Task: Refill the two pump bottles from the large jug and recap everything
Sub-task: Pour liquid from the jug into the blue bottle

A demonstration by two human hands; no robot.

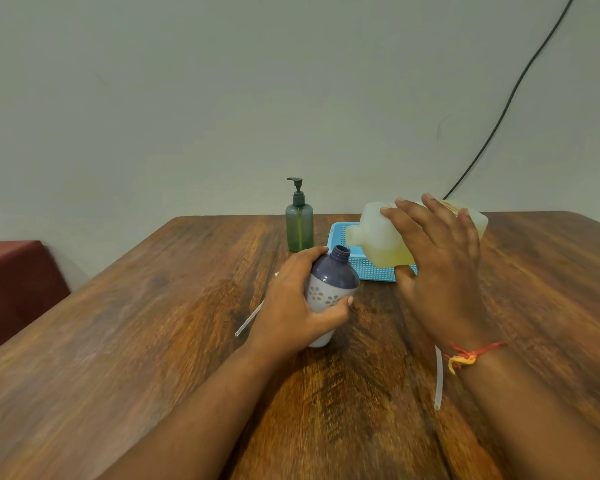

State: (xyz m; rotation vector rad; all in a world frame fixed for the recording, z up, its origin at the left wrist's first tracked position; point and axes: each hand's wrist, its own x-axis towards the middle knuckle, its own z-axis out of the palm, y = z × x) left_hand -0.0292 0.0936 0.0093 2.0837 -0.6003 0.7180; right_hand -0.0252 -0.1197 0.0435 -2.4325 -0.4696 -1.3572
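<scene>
A: What is seen at the left of the counter (118, 341)?

B: Bare wood is seen there. A clear tube (249, 318) lies just behind the left hand (291, 306), partly hidden by it.

A: How is that hand set?

B: It is wrapped around the purple-and-white bottle (331, 287), thumb across the white patterned front. The bottle is tilted to the right, its open neck uncapped, its base at the counter.

A: And behind it?

B: A green pump bottle (299, 226) stands upright near the wall, pump fitted. A blue basket (364, 268) lies just to its right.

A: The jug?

B: The large jug (381, 237) is held tipped on its side above the basket, its mouth just above the open neck; yellow liquid is pooled along its lower side. The right hand (437, 271) is clasped over it, fingers spread on top, thumb beneath. A second tube (438, 379) lies by the right wrist.
</scene>
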